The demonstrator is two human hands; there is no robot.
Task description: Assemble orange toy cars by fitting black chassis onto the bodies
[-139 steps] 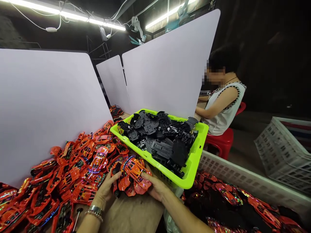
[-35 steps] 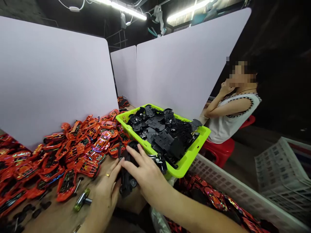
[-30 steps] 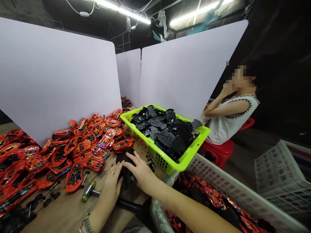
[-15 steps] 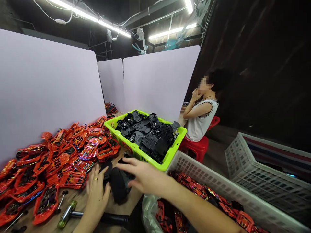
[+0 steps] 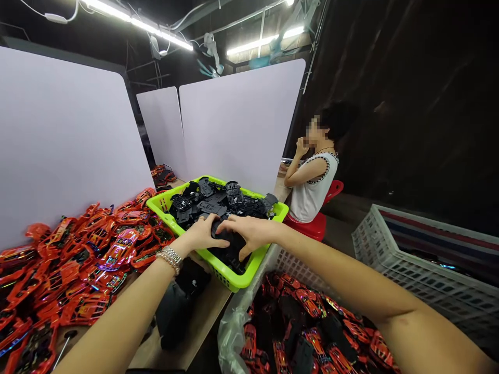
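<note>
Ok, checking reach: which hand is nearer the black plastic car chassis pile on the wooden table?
Left. The left hand is over the lime-green plastic basket, just beyond the pile; the right hand is farther from it, further right.

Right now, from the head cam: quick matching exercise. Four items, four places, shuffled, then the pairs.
Items:
1 silver bracelet
2 red stool
3 lime-green basket
4 white plastic crate

Places:
A under the seated co-worker
B far right of the view
C on the person's left wrist
D on the wooden table

Pairs: 1-C, 2-A, 3-D, 4-B
</note>
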